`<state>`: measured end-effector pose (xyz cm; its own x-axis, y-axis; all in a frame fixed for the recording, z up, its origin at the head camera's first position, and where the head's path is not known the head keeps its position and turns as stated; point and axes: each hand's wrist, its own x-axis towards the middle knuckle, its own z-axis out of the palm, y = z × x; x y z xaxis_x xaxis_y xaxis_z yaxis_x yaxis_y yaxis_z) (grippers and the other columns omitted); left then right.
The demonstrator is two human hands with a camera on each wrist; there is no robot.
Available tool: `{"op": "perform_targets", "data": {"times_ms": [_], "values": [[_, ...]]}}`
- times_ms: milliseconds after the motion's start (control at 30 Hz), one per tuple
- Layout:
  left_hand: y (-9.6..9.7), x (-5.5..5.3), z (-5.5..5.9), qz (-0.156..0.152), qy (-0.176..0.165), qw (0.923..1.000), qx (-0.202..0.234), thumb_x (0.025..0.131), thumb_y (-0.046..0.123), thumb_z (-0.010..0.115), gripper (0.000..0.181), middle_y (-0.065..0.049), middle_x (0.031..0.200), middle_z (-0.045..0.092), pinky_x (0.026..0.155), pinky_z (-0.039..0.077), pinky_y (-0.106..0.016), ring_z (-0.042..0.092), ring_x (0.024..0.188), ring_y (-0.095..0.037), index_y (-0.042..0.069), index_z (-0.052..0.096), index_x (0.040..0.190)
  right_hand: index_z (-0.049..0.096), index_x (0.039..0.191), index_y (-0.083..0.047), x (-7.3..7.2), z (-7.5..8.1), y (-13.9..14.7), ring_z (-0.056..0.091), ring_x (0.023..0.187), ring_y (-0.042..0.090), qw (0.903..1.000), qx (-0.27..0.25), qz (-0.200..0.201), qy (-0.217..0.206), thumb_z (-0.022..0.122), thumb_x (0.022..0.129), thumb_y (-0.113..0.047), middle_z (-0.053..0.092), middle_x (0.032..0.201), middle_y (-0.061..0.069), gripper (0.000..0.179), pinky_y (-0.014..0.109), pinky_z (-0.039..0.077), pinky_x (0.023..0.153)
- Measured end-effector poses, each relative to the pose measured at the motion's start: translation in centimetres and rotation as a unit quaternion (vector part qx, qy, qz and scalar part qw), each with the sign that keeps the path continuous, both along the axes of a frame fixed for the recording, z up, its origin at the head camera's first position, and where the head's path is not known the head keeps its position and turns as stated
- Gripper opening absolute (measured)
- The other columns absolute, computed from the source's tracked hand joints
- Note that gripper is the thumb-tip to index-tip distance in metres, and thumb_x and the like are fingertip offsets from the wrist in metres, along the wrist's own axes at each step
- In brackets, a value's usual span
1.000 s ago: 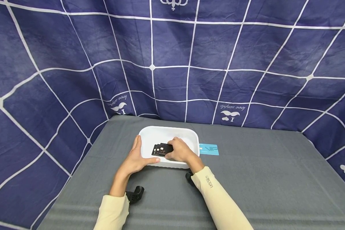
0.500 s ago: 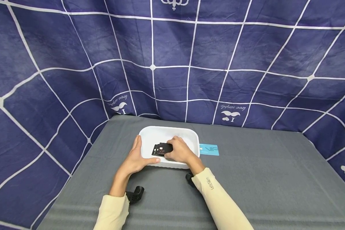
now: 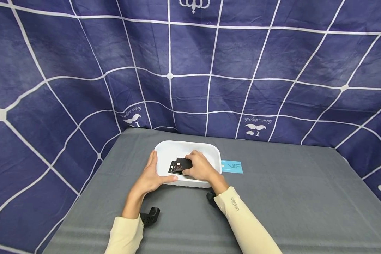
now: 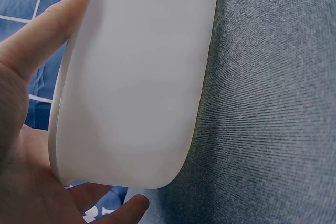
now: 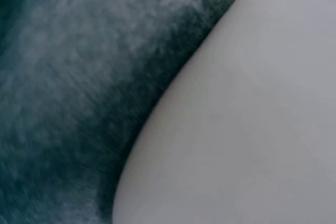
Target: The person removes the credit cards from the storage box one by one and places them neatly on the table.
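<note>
In the head view, a white plastic tray (image 3: pixel 186 145) with rounded corners sits toward the back of the table. Staggered black cards (image 3: pixel 179 165) lie inside it, the top one printed VIP. My right hand (image 3: pixel 200 167) reaches over the near wall and pinches the right end of the cards; its fingers cover that end. At the left end, my left hand (image 3: pixel 150 177) is spread around the near corner, thumb along the near rim and fingers along the left side. The left wrist view shows the thumb (image 4: pixel 58 17) straight against the rim. Only the tray's outer wall (image 5: pixel 236 129) and cloth fill the right wrist view.
A light blue VIP card (image 3: pixel 231 166) lies on the grey cloth-covered table (image 3: pixel 289 197), its left end at the tray's right side. Behind the table hangs a dark blue curtain (image 3: pixel 190 91) with white grid lines. Each wrist wears a black camera (image 3: pixel 150 216).
The top black card has slid slightly left over the cards beneath, together with my right fingers. My left hand and the tray stay in place; the head view has shifted a little.
</note>
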<state>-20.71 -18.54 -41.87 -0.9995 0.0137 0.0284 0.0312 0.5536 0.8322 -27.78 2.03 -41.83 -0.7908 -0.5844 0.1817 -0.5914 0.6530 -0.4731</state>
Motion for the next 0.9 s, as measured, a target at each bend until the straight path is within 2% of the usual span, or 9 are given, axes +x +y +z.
{"op": "perform_targets", "data": {"times_ms": [167,500,767,900], "values": [[0.1,0.0,-0.1,-0.003,0.002,1.0,0.0,0.07,0.035,0.09,0.132,-0.023,0.162,-0.004,0.117,0.011,-0.048,0.002,0.148,-0.035,-0.006,-0.003,0.154,0.067,0.12,0.002,0.2,0.5,0.2,0.053,0.095,0.024,0.9999,0.004,0.006,0.008,0.08,0.077,-0.02,0.059,0.106,0.01,0.05,0.035,0.044,0.081],[-0.2,0.0,0.0,-0.004,0.001,1.0,-0.001,0.071,0.035,0.09,0.132,-0.024,0.162,-0.005,0.118,0.009,-0.049,0.0,0.148,-0.034,-0.007,-0.004,0.154,0.068,0.118,0.0,0.6,2.7,1.5,0.053,0.099,0.024,0.9983,0.006,0.021,0.053,0.08,0.075,-0.02,0.06,0.106,0.007,0.048,0.036,0.043,0.086],[0.0,0.1,0.1,-0.002,-0.006,1.0,0.003,0.071,0.034,0.09,0.132,-0.021,0.163,-0.006,0.118,0.01,-0.048,0.0,0.148,-0.033,-0.005,-0.004,0.155,0.068,0.119,0.0,0.9,4.1,4.6,0.055,0.104,0.026,0.9973,-0.009,0.02,0.07,0.082,0.074,-0.02,0.061,0.108,0.008,0.051,0.042,0.044,0.091],[0.1,0.0,0.1,-0.001,-0.006,1.0,-0.002,0.071,0.035,0.09,0.132,-0.02,0.163,-0.005,0.118,0.01,-0.048,0.0,0.149,-0.032,-0.005,-0.004,0.155,0.067,0.12,0.001,1.1,4.8,6.3,0.054,0.103,0.026,0.9962,-0.016,0.019,0.084,0.082,0.074,-0.019,0.062,0.111,0.009,0.052,0.042,0.044,0.09]]}}
